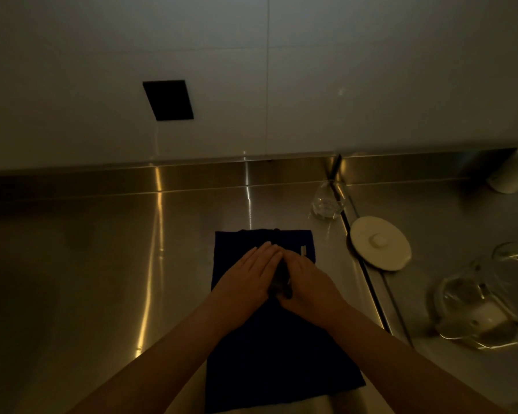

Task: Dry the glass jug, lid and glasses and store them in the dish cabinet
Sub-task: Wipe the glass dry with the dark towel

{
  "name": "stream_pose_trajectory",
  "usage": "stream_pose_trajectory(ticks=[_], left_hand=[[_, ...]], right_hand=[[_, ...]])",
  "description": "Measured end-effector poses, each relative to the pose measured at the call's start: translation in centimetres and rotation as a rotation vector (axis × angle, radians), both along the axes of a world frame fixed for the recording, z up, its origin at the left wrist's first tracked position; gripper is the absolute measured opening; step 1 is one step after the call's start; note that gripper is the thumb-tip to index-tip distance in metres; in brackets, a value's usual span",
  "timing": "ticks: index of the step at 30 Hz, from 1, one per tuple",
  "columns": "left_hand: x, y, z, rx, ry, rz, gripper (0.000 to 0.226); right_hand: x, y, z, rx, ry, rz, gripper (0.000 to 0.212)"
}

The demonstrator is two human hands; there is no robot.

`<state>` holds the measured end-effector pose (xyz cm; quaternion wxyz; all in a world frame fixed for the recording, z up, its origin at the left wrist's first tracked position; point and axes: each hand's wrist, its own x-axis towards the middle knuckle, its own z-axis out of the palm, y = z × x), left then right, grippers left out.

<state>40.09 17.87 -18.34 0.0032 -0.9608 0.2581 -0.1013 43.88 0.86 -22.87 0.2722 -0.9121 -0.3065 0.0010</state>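
A dark blue towel (260, 354) lies flat on the steel counter (102, 264) in front of me. My left hand (245, 279) rests flat on it with the fingers straight. My right hand (305, 285) is beside it, its fingers curled around a raised dark fold of the towel between the two hands. A clear drinking glass (326, 204) stands behind the towel to the right. The white round lid (380, 243) lies knob up right of the towel. The glass jug (485, 297) sits at the far right.
A dark seam (368, 273) runs front to back through the counter between the towel and the lid. A white container (509, 174) stands at the back right. On the white tiled wall (281, 85) behind is a black square panel (169, 100). The light is dim.
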Motion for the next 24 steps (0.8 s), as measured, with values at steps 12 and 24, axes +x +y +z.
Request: stream_pose_trajectory(ticks=[12, 24], left_hand=[[-0.4, 0.0, -5.2, 0.124, 0.273, 0.066, 0.078], [1.4, -3.1, -4.9, 0.196, 0.290, 0.003, 0.086]], right_hand=[[-1.8, -1.0, -2.4, -0.180, 0.045, 0.094, 0.081], [-2.5, -3.2, -3.8, -0.212, 0.153, -0.032, 0.072]])
